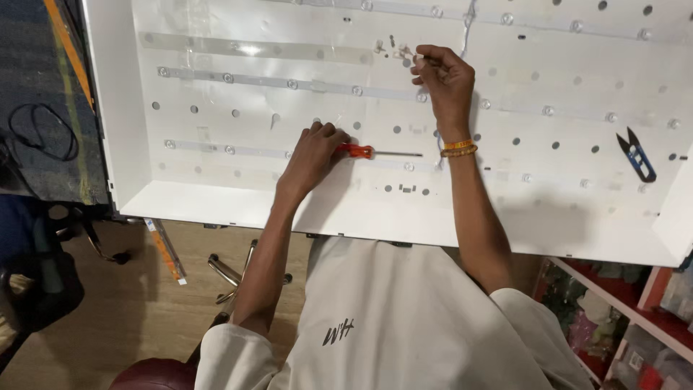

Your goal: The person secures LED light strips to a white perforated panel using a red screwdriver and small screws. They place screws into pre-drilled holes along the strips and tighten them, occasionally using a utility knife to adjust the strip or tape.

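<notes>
A red-handled screwdriver (375,152) is gripped at the handle by the closed left hand (315,153), its shaft lying flat on the white panel (216,195) and pointing right, away from the hand, while something small is pinched by the right hand (444,79).

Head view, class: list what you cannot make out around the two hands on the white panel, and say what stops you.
- Screwdriver handle: mostly covered by the left hand.
- Small clear piece pinched by the right hand: too small and hidden by its fingers.
- White panel: top and right cut off by the frame.
- Blue-handled snips: blade detail too small.
</notes>
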